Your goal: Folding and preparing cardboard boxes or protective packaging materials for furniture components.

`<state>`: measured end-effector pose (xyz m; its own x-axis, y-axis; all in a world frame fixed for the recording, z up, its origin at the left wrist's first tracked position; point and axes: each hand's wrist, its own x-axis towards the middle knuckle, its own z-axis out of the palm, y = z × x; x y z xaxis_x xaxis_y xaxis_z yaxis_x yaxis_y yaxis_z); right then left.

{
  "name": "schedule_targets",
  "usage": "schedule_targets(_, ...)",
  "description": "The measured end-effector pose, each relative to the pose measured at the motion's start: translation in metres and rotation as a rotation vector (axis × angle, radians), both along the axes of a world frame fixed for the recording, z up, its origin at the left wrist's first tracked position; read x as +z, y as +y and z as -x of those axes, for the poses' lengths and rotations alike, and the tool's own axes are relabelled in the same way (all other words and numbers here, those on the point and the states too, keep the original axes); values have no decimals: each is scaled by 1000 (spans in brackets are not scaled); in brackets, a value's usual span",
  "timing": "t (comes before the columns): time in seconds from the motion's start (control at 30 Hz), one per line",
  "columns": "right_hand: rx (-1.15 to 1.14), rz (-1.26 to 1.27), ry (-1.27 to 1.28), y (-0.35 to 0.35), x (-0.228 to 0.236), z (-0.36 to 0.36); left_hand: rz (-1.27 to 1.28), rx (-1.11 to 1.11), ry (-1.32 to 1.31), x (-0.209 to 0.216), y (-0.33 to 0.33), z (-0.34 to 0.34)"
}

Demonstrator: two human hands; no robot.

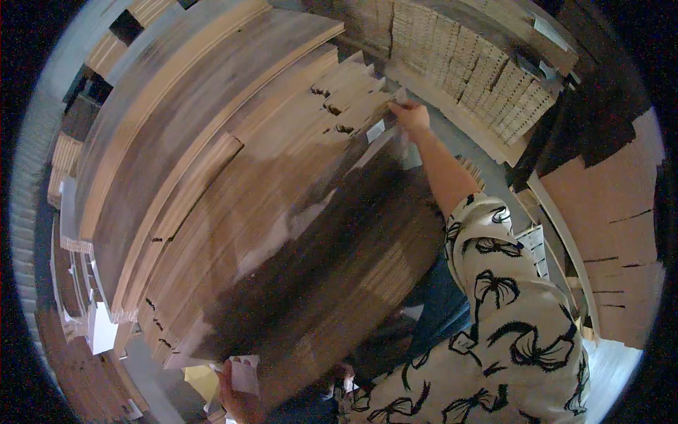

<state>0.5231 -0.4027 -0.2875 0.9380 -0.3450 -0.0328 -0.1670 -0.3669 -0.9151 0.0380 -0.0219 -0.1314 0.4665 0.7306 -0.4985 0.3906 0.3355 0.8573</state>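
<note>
A large brown flat cardboard sheet (311,233) lies across the middle in front of me, a dark shadow over its near part. At its far right corner my right hand (413,119) is closed, with the thumb and fingers pinching the edge. A small white label (376,131) shows beside these fingers. My left hand (239,396) is low in the view at the sheet's near edge, its fingers closed round that edge and partly hidden. A white paper piece (245,373) shows against this hand, and a yellow paper piece (203,383) lies just left of it.
Stacks of flat cardboard (191,120) rise on the left and far side. Bundled cardboard with slotted edges (480,78) stands at the far right. More brown cardboard (597,233) stands at the right. A white sheet (103,328) hangs at the left.
</note>
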Motion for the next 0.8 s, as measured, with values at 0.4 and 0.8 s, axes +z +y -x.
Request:
schedule_targets(0.4,117,906,179,-16,39,38,-525,8,-113,67,-18,29)
schedule_targets(0.8,1557,-164,-117,253,95,315,-28,-19,-566,26,21,29)
